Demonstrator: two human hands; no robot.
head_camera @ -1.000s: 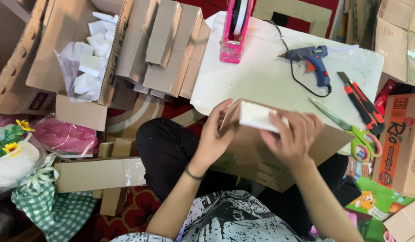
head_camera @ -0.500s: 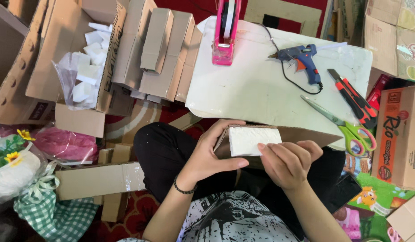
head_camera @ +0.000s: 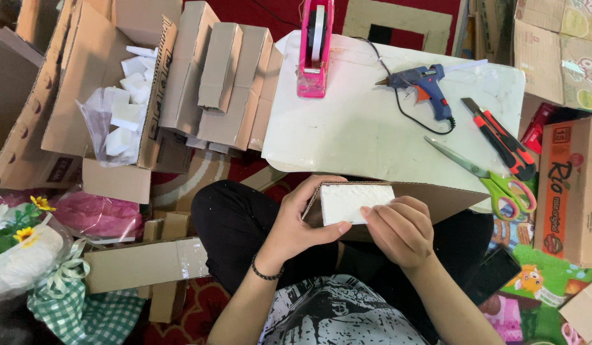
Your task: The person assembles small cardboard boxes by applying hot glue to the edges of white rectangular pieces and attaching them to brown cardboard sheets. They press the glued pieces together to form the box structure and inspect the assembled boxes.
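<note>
A white foam block (head_camera: 353, 201) sits inside a folded piece of brown cardboard (head_camera: 430, 195) that I hold over my lap. My left hand (head_camera: 299, 220) grips the block's left end, thumb under it and fingers over the cardboard edge. On the right end my right hand (head_camera: 398, 230) presses with its fingers curled over the foam. Both hands hold the piece just in front of the white low table (head_camera: 347, 134).
On the table lie a blue glue gun (head_camera: 424, 86), a pink tape dispenser (head_camera: 315, 51), green-handled scissors (head_camera: 494, 179) and a red and black utility knife (head_camera: 500, 140). Cardboard boxes (head_camera: 225, 83) and a box of foam pieces (head_camera: 120, 108) stand at the left. A dark phone (head_camera: 494, 275) lies at the right.
The cardboard with the foam block has come down from the table edge toward my lap. Both hands shifted their grip around it and the view moved slightly.
</note>
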